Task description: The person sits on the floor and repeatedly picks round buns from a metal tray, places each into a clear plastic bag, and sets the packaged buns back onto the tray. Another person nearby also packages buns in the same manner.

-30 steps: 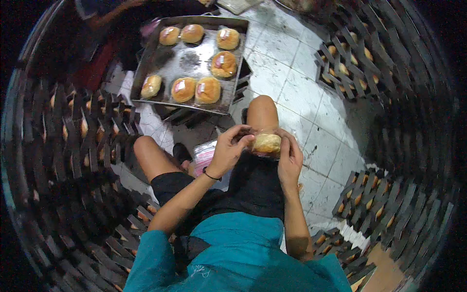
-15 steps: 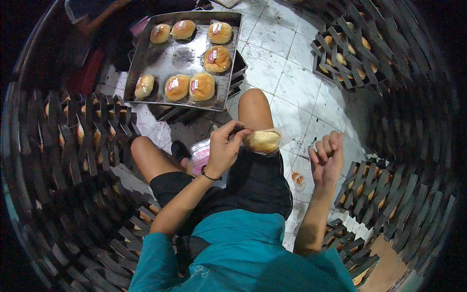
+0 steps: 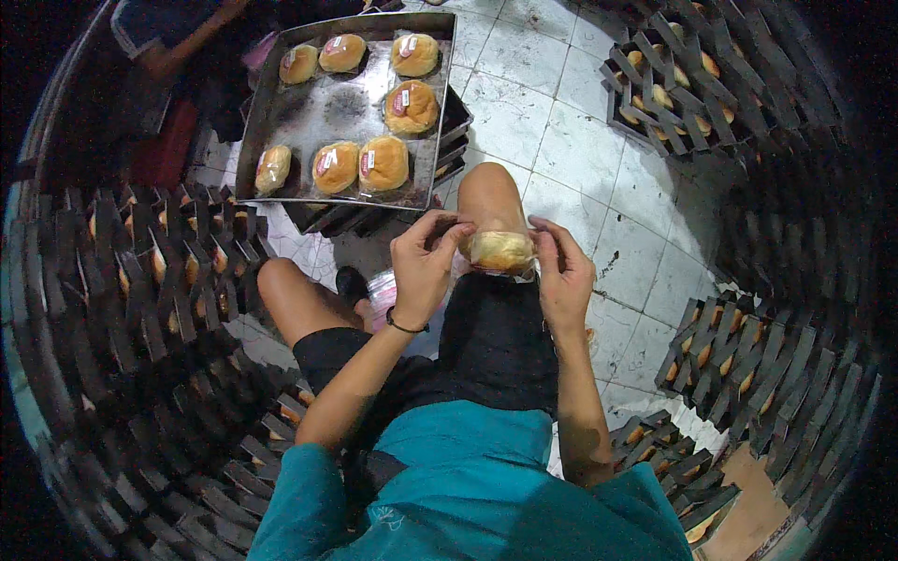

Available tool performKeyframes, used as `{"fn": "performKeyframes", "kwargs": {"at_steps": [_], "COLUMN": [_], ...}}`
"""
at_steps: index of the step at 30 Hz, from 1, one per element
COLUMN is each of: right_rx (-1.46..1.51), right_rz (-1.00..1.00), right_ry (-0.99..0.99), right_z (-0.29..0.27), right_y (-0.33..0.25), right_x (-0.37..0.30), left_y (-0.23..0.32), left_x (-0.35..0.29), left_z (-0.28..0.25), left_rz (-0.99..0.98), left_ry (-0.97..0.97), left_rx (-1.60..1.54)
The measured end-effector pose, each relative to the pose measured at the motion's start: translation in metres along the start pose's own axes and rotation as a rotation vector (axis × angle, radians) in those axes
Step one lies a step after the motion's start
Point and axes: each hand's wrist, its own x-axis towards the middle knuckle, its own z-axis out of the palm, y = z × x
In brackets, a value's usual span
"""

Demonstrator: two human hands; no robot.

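Wrapped bun (image 3: 501, 251) sitting right on the knee (image 3: 486, 196), just below the metal baking tray (image 3: 346, 112) with seven more buns. Left hand (image 3: 423, 266) pinching the wrapper's left edge, right hand (image 3: 563, 273) gripping the right side. Black wristband (image 3: 406, 326) on the left wrist. Dark crates all around.

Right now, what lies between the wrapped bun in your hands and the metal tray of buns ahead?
In the head view, only the person's bent right knee lies between the wrapped bun and the tray; dark stacked trays show under the tray's near edge.
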Motion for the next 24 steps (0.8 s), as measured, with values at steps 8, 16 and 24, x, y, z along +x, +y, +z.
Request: {"fn": "performKeyframes", "kwargs": {"at_steps": [8,16,24], "right_rx": [-0.335,0.033,-0.259], "right_rz": [-0.6,-0.081,-0.222], "right_ry": [0.039,-0.158,-0.193], "right_z": [-0.014,-0.002,0.009], "right_y": [-0.005,0.001,0.005], "right_x": [-0.002,0.034,0.079], "left_y": [-0.003,-0.011,-0.027], "left_x": [0.005,0.035,0.078], "left_z": [-0.015,-0.024,-0.023], "left_rz": [0.194,0.1,0.142], "left_ry": [0.055,-0.027,-0.092], "left_rx": [0.084,-0.045,0.207]}}
